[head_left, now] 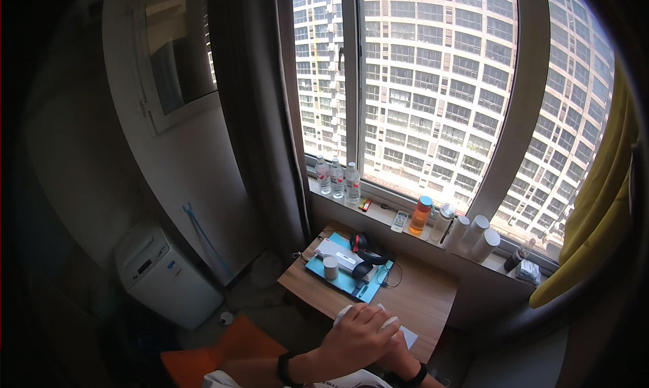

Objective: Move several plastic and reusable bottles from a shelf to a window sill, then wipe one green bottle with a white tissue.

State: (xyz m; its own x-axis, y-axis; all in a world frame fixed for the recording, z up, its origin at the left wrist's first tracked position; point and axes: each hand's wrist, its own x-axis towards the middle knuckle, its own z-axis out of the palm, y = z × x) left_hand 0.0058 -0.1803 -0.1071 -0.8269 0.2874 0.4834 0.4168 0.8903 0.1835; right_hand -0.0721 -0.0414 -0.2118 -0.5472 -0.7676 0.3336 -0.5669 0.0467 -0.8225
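Note:
Close together over the table's near edge, my hands are closed around a soft white thing (343, 314), like a tissue or cloth. My left hand (362, 335) lies on top, its fingers bent over the white thing. Beneath and to the right, my right hand (400, 359) is pressed against the left, and most of its fingers are hidden. A flat white sheet (410, 336) shows just right of my hands. Farther back, a light-blue folder (369, 291) carries a white cup (330, 268), a flat white box (338, 251) and black-and-red headphones (370, 258).
The small wooden table (422, 293) stands below a windowsill. Along the sill are clear water bottles (337, 178), an orange bottle (420, 215), white cylindrical containers (476, 234) and a dark bottle (517, 256). An orange chair (233, 341) and a white washing machine (172, 283) are on the left.

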